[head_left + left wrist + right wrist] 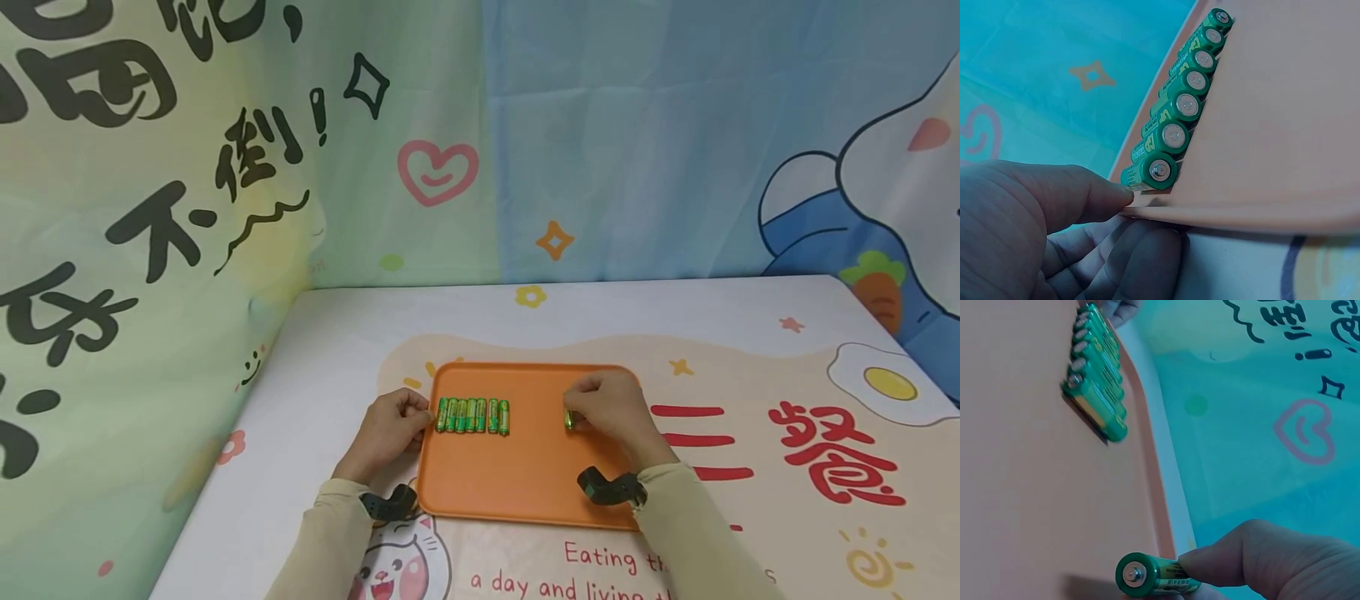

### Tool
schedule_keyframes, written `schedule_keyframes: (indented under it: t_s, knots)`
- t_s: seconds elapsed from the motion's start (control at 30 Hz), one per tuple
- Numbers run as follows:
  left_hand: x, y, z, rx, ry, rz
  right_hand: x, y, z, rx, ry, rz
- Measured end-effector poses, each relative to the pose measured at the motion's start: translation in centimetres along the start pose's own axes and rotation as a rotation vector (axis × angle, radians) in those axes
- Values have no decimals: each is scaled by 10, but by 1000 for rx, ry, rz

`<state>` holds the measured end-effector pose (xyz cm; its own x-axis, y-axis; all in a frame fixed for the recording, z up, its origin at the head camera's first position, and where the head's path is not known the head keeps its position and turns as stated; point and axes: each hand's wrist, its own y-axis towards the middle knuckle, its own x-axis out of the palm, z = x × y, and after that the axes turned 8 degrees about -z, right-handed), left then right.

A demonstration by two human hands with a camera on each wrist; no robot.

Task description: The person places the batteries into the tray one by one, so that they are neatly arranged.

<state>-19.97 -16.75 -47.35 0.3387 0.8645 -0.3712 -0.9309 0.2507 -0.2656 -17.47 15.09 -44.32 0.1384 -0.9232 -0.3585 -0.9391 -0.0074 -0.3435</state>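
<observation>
On an orange tray, several green batteries lie side by side in a row near the left end. My left hand grips the tray's left edge. In the left wrist view its thumb lies on the rim beside the nearest battery, while the other fingers sit under the edge. Over the right part of the tray, my right hand pinches a single battery, whose raised button end faces the right wrist camera. In that view some of its fingers are out of frame.
The tray lies on a printed tabletop with cartoon drawings and red lettering. A printed cloth hangs behind the table and along its left side. Dark wrist cameras sit on both wrists, above the tray's near side.
</observation>
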Motion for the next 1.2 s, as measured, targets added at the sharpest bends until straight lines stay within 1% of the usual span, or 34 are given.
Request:
schedule_keyframes:
  t_s: [0.2, 0.4, 0.63, 0.93, 1.2]
  knots:
    - [0, 0, 0, 2, 7, 5, 15, 3, -2, 15, -34, 4]
    - [0, -1, -1, 4, 7, 4, 27, 8, -5, 4, 8, -14]
    - [-1, 0, -1, 5, 1, -4, 39, 12, -10, -7, -10, -16]
    - [-1, 0, -2, 8, 6, -3, 52, 15, -15, -73, -124, -28]
    - [-2, 0, -2, 9, -6, -9, 59, 16, -23, -68, -181, -37]
